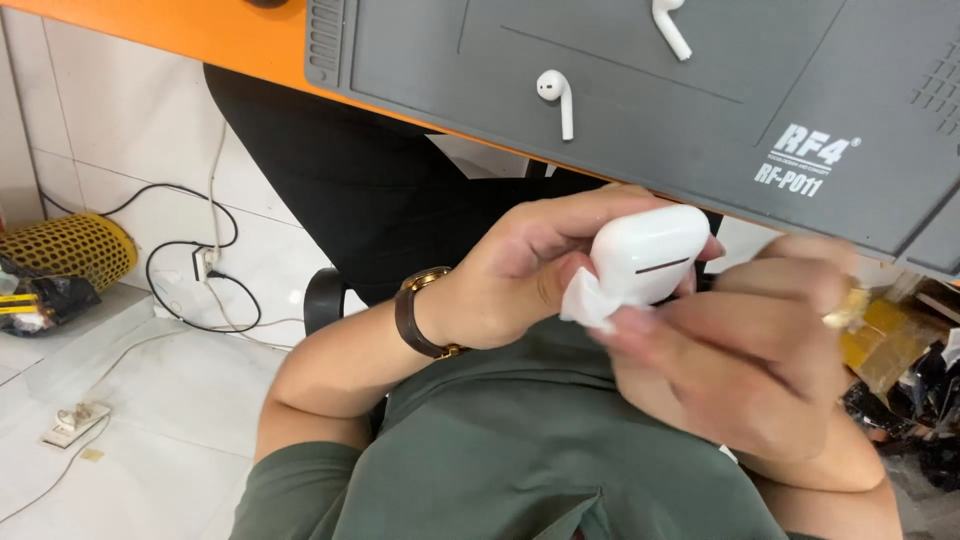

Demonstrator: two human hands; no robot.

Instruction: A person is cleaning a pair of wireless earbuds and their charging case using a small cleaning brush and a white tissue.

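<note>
Case (pixel 648 252), white, closed, is sitting in front of the chest just below the worktop (pixel 200 30) edge, long axis running left-right, slightly tilted. Left hand (pixel 520 275) is gripping it from the left, fingers wrapping over the top. Right hand (pixel 745 345) is pinching a white wipe (pixel 585 302), pressing it against the case's lower left corner; this hand is nearer the camera and blurred. Two earbuds, one (pixel 556 98) near the edge and another (pixel 670 25) farther back, are lying on the grey mat (pixel 700 130), well apart from both hands.
</note>
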